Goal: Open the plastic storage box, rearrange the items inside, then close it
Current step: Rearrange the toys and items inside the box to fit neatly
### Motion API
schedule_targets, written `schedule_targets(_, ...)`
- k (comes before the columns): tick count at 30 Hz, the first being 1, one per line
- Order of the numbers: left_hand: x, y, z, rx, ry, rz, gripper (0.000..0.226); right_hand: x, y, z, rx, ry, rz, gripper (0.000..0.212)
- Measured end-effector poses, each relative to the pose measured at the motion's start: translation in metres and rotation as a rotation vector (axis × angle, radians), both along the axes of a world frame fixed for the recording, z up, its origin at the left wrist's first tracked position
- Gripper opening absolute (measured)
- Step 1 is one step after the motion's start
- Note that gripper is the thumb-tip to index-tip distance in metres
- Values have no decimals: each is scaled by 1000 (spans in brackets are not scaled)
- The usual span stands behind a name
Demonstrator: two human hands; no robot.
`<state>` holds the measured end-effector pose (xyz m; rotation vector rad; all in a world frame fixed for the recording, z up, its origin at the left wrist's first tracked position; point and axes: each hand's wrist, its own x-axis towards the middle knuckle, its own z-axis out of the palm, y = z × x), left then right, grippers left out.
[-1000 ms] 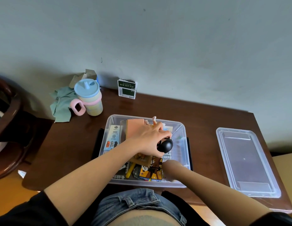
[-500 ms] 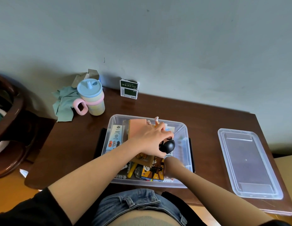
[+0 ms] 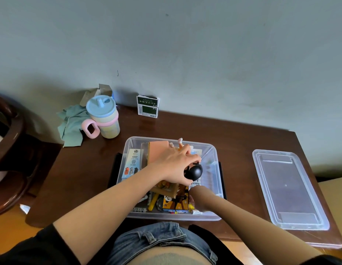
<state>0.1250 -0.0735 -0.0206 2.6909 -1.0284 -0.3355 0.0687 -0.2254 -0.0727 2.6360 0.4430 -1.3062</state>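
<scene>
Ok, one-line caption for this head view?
Left hand grips a black ball over the open storage box; right hand reaches inside, lid set aside.

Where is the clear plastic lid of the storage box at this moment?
In the head view, the clear plastic lid lies flat on the right side of the dark wooden table, apart from the open clear plastic storage box to its left.

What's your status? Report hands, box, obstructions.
Left hand grips black round object over open storage box. Right hand down among the items, grip hidden. Lid off, lying right of the box. Nothing in the way.
</scene>
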Motion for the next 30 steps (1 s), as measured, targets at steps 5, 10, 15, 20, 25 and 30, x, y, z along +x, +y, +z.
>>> schedule_targets(5,0,0,0,7,10,-1,61,3,0,9,20,44,-92,17)
schedule_targets(10,0,0,-1,11,-8,0,62,2,-4,5,90,50,-173,35)
schedule_targets(15,1,0,-3,-4,14,-3,64,1,-4,-2,229,125,-435,27)
schedule_targets(20,1,-1,-2,14,12,3,66,3,-3,-5,267,159,-589,31)
schedule_targets(25,1,-1,1,18,46,14,66,4,2,-19,145,270,-610,34)
schedule_targets(30,2,0,2,9,37,10,66,6,7,-27,-4,220,-431,25)
